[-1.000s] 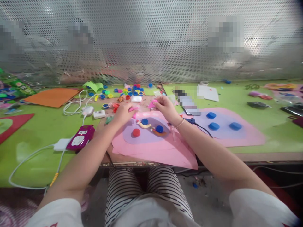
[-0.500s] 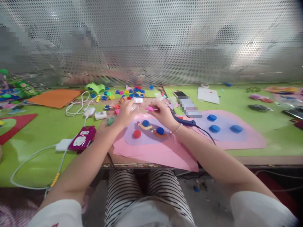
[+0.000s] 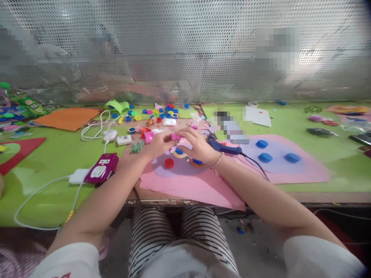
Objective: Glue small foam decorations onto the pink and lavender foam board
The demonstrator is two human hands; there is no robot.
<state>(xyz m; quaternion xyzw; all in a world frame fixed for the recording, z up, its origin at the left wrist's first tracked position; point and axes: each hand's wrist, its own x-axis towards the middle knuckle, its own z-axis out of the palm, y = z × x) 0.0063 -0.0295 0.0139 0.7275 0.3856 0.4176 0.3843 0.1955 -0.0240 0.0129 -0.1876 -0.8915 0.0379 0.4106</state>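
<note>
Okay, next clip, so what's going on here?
A person's left hand and right hand meet at a small pink piece; which one grips it is unclear. They are over a pink-and-lilac sheet bearing a red disc. A dark blue corded tool lies beside the right hand.

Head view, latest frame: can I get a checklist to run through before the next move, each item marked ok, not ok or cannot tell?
1. Pink piece at the fingers of the left hand and right hand: ok.
2. Which hand grips it: cannot tell, the fingers overlap it.
3. Red cap on the near sheet unobstructed: ok.
4. Both blue caps on that sheet fully visible: not ok, the right hand partly covers them.
5. Blue corded tool apart from the right wrist: cannot tell, they appear close.
</note>
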